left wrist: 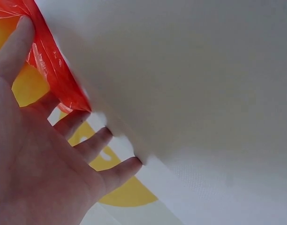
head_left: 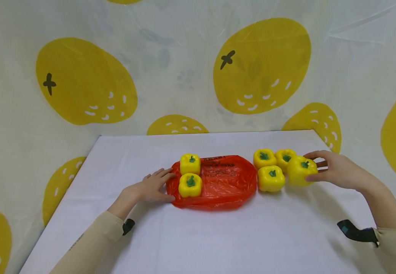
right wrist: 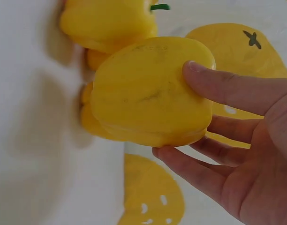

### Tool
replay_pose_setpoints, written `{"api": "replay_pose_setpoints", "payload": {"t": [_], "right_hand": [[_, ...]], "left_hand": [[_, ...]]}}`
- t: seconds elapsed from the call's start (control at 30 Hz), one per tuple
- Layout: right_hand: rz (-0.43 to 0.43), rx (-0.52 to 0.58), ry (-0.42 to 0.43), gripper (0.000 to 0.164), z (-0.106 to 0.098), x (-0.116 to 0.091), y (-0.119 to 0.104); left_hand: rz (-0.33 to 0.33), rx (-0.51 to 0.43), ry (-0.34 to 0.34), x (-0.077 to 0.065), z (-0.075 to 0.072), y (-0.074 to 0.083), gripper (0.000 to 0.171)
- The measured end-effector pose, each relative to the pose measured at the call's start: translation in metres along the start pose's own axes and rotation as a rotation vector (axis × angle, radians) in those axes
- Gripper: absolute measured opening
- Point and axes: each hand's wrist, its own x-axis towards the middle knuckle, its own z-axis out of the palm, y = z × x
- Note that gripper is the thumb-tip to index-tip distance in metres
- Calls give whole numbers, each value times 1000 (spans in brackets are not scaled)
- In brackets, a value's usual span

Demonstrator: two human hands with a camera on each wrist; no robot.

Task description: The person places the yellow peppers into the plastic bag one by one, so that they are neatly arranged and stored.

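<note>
My right hand [head_left: 343, 170] grips a yellow bell pepper [head_left: 300, 171] between thumb and fingers; the right wrist view shows this pepper [right wrist: 150, 93] held off the white table. Close beside it stand a front pepper [head_left: 271, 179], a back pepper [head_left: 264, 158] and a third pepper [head_left: 285, 158]. A red plastic bag [head_left: 223, 186] lies flat on the table, dark print on its far part. Two peppers, one far [head_left: 190, 164] and one near [head_left: 190, 185], sit upright on its left end. With fingers spread, my left hand [head_left: 151, 186] touches the bag's left edge.
The white table [head_left: 198, 239] ends at a back edge, beyond which hangs a pale cloth [head_left: 177, 76] printed with big yellow fruit. Dark straps, one left [head_left: 128, 226] and one right [head_left: 357, 231], sit at the cuffs of both sleeves.
</note>
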Motion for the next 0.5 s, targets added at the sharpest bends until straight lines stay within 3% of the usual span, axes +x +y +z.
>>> {"api": "replay_pose_setpoints", "payload": {"t": [0.27,0.5], "right_hand": [[-38,-12,47,74,-24,13,-35],[-119,-15,95,72,-21,34,-80]], "left_hand": [[1,12,-3,-1,-2,0,85],[-5,1,-3,0,0,0,85]]}}
